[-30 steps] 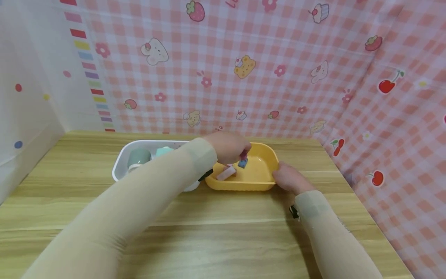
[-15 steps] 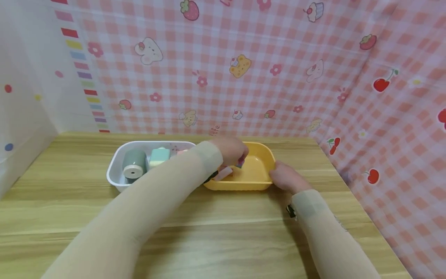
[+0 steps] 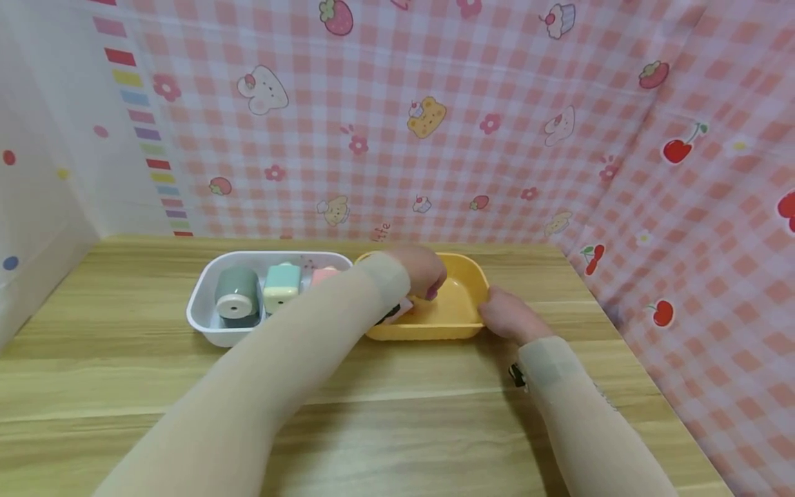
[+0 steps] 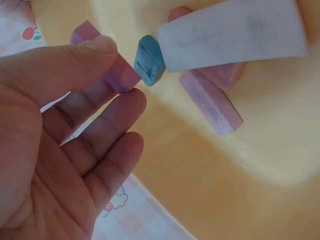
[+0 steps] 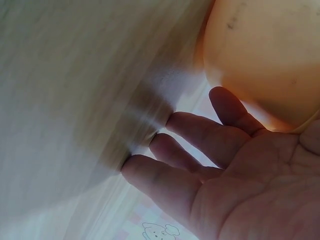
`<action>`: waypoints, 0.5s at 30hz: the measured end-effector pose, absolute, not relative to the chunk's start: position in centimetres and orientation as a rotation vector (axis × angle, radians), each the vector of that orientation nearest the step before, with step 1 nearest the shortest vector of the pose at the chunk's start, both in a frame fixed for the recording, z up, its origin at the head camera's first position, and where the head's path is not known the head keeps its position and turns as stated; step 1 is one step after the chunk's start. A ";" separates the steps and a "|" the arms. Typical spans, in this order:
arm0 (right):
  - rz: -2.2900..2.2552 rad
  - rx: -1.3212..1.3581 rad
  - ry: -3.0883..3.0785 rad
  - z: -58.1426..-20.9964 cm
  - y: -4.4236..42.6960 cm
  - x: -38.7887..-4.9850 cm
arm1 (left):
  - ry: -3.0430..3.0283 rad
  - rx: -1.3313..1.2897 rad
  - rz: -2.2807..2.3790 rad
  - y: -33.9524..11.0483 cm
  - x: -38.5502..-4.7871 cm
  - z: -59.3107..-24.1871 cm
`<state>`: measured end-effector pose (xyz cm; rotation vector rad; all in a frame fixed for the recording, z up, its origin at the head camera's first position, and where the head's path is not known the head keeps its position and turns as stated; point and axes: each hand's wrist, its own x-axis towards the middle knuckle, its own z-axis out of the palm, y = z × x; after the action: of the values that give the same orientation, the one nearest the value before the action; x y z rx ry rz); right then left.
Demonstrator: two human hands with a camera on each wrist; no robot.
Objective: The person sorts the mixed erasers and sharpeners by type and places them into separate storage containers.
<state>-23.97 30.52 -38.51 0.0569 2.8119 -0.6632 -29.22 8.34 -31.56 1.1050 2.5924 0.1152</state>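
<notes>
Over a yellow tray (image 3: 458, 304), my left hand (image 3: 419, 269) pinches a deep pink, bar-shaped eraser (image 4: 122, 77) between thumb and index finger. The other fingers of that hand are spread and loosely bent. Right beside the pinched bar lies a small blue eraser (image 4: 150, 61); whether they touch, I cannot tell. A large white eraser (image 4: 235, 37) lies across pink pieces, one of them a pale pink bar (image 4: 212, 102). At the tray's right end, my right hand (image 3: 509, 316) holds the rim. Its fingers (image 5: 165, 182) extend along the outside and under the edge; most of the thumb is hidden.
A white tray (image 3: 201, 321) stands left of the yellow one, partly behind my left sleeve. Inside are a grey-green cylinder with a white end (image 3: 238, 286), a turquoise and cream block (image 3: 282, 284) and something pink (image 3: 324, 275). A checked cloth (image 3: 373, 172) hangs behind the table.
My left hand has shifted slightly rightward over the yellow tray, and the blue piece beneath it is now hidden in the head view. More of the white tray shows. The right hand stays at the rim.
</notes>
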 end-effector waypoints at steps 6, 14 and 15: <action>-0.649 0.053 2.817 -38.5 30.4 -24.0 | 2.556 1.208 -0.113 8.9 -29.3 -32.0; -0.637 0.048 2.820 -38.4 30.3 -23.9 | 2.528 1.228 -0.198 9.1 -28.9 -31.8; -0.638 0.048 2.821 -38.4 30.3 -23.9 | 2.527 1.231 -0.194 9.0 -28.9 -31.8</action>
<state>-23.90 30.29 -38.39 0.0481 2.8210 -0.6379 -28.89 9.04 -31.81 1.2309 2.5270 -0.1940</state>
